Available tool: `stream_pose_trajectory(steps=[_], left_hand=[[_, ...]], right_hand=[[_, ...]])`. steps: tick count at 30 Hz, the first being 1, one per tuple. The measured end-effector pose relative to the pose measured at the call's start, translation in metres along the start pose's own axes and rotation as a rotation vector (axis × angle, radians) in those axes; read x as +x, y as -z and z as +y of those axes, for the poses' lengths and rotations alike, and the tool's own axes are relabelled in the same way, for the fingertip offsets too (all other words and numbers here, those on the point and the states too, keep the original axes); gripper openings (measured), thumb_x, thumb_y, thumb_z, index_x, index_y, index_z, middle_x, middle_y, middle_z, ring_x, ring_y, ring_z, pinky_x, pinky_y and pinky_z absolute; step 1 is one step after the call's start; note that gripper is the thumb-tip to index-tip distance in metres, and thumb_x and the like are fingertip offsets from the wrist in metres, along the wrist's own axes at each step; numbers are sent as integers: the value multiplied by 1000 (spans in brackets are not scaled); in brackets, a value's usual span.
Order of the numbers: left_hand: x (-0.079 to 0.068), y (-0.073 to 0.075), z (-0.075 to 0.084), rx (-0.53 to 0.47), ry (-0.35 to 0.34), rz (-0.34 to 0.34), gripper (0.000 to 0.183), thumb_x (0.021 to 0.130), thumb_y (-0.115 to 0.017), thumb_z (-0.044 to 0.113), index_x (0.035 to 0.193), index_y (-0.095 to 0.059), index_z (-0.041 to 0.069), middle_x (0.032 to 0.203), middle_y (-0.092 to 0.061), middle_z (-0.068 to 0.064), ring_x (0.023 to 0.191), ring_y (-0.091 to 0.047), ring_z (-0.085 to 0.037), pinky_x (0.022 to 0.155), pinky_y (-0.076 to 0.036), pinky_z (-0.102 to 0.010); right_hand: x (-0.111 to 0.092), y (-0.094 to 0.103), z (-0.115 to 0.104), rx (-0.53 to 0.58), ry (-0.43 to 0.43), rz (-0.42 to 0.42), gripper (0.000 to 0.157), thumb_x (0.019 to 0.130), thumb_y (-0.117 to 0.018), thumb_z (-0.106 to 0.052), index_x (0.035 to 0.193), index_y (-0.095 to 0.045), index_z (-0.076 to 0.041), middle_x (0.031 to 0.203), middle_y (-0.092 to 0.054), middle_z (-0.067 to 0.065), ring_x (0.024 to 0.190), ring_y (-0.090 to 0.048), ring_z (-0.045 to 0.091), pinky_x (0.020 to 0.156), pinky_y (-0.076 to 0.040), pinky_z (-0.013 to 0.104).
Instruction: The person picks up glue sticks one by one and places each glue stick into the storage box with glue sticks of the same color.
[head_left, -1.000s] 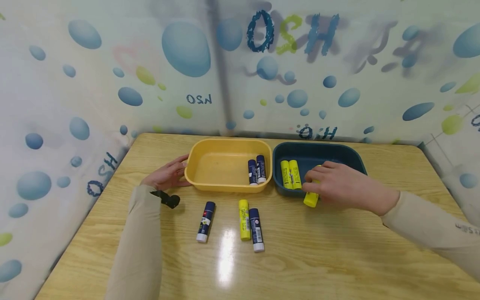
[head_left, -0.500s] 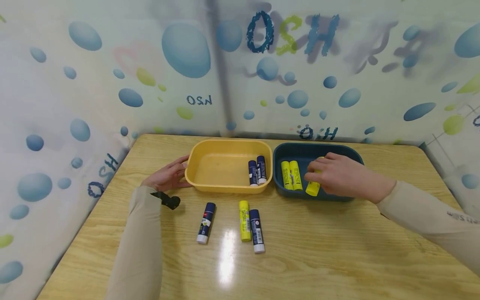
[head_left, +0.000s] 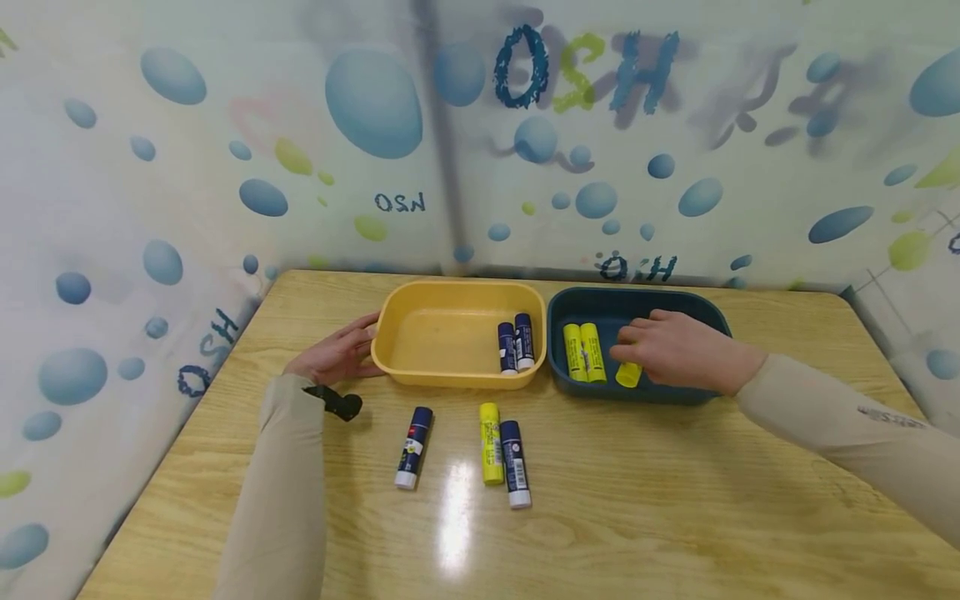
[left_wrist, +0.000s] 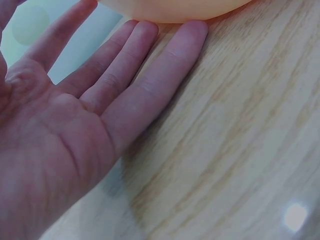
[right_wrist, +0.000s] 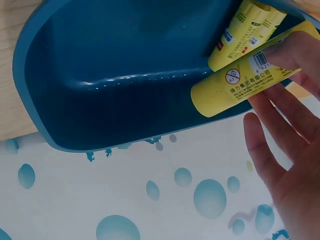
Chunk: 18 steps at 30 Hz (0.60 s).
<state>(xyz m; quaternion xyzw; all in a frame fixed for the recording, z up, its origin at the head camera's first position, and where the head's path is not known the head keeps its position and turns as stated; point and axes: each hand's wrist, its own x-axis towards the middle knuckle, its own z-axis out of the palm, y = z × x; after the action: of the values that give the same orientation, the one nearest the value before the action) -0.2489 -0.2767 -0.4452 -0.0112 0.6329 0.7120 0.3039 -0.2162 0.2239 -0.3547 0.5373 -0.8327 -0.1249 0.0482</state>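
My right hand [head_left: 675, 350] pinches a yellow glue stick [right_wrist: 235, 85] between thumb and fingers, tilted inside the dark blue bin [right_wrist: 26, 75]. Two yellow glue sticks [head_left: 584, 353] lie side by side at that bin's left end. Straight fingers of my left hand [left_wrist: 100, 95] touch the outer left side of the orange-yellow bin [head_left: 427, 379], where two navy glue sticks [head_left: 516, 343] lie at the right end. On the table in front are a navy glue stick [head_left: 413, 448], a yellow one [head_left: 491, 443] and another navy one [head_left: 515, 464], the last two close together.
Both bins stand side by side near the back of the wooden table [head_left: 637, 508]. A wall covering [head_left: 480, 150] with blue and green drops rises directly behind it and at the sides. A black strap [head_left: 336, 402] is at my left wrist.
My right hand has moved the yellow glue stick from the blue bin's front rim further back and inside, slightly right. The left hand has stayed at the orange-yellow bin.
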Motion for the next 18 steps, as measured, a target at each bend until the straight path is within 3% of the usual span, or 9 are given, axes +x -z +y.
stream_pose_trajectory(steps=[11,18], left_hand=[[0,0,0,14,-10,-8,61,105,-41,28,157,-10,17,158,-17,-15,118,-51,-15,97,-44,-52],[-1,0,0,-4,0,-2,60,105,-41,27,157,-12,18,158,-17,-14,118,-51,-15,97,-44,-51]], right_hand=[[10,-20,4,14,21,-73,23,79,-75,2,96,-68,-12,83,-59,2,71,-50,19,55,-35,29],[22,-28,3,-12,60,-164,27,81,-76,-3,106,-70,-12,95,-65,6,86,-58,24,71,-50,35]])
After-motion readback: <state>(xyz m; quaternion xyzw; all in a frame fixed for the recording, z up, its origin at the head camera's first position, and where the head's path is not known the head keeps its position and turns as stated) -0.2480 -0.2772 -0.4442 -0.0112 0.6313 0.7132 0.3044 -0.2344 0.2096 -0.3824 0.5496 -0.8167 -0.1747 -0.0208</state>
